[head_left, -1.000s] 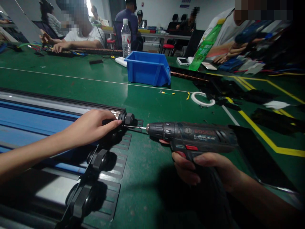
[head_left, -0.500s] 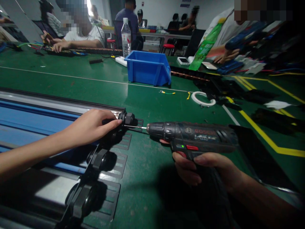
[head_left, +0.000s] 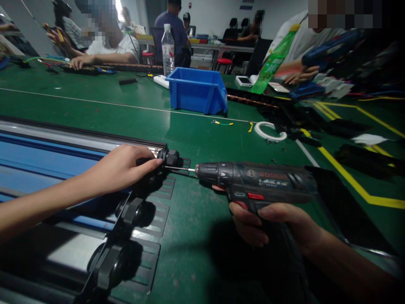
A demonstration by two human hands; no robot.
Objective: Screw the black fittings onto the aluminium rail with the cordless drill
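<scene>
My right hand [head_left: 268,223] is wrapped round the grip of a dark cordless drill [head_left: 259,182] held level over the green table. Its thin bit [head_left: 179,168] points left into a black plastic fitting [head_left: 171,157] at the end of a long metal and blue panel [head_left: 47,156]. My left hand [head_left: 123,166] rests on that panel end, fingers pinched on the black fitting beside the bit. Two more black fittings [head_left: 133,211] sit lower along the same edge.
A blue plastic bin [head_left: 196,90] and a water bottle [head_left: 167,46] stand beyond. A white ring [head_left: 269,131], small wire pieces and black parts lie at right by yellow floor-tape lines [head_left: 357,185]. Other people work at the far side; a green bottle [head_left: 272,61] leans there.
Almost nothing has moved: both hands and the drill hold their places. A co-worker at the far left has lifted a hand.
</scene>
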